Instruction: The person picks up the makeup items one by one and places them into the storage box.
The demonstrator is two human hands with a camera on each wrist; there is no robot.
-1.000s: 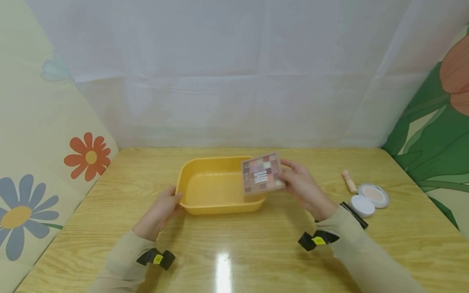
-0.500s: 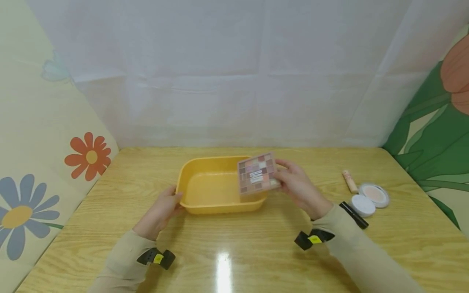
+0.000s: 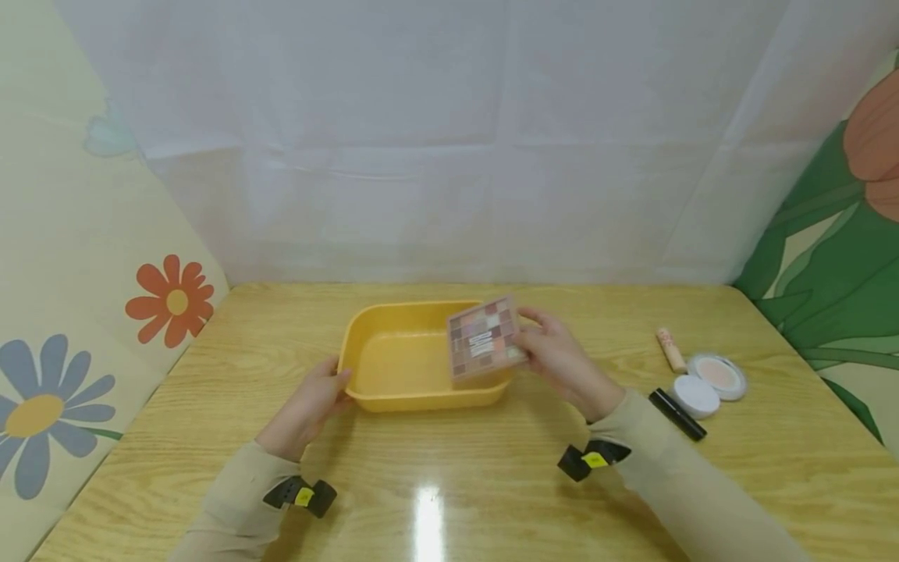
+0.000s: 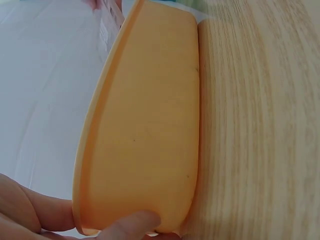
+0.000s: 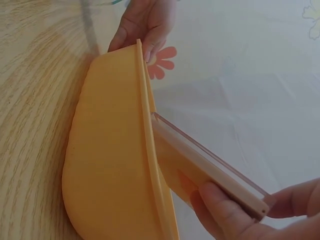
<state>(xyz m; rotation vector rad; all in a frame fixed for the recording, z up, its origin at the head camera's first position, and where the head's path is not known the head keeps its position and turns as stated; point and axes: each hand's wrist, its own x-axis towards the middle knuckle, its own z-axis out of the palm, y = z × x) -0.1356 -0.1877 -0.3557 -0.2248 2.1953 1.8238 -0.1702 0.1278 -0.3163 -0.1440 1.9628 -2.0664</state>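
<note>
A yellow plastic basin (image 3: 403, 363) stands on the wooden table. At its left end my left hand (image 3: 314, 402) grips the rim, thumb on top and fingers against the outer wall, as the left wrist view also shows. My right hand (image 3: 565, 359) pinches an eyeshadow palette (image 3: 483, 337) by its right edge, between thumb and fingers. The palette has a clear lid over many small coloured squares. It is tilted, its left part over the basin's right end; in the right wrist view its far edge dips behind the basin's rim.
Right of the right forearm lie a black tube (image 3: 677, 414), an open compact (image 3: 719, 376) with a white lid (image 3: 695, 395), and a small peach tube (image 3: 670, 350). A white cloth (image 3: 449, 140) hangs behind the table (image 3: 281, 328).
My right hand has moved left with the palette, taking it farther over the basin and slightly lower. The left hand and basin have stayed nearly where they were.
</note>
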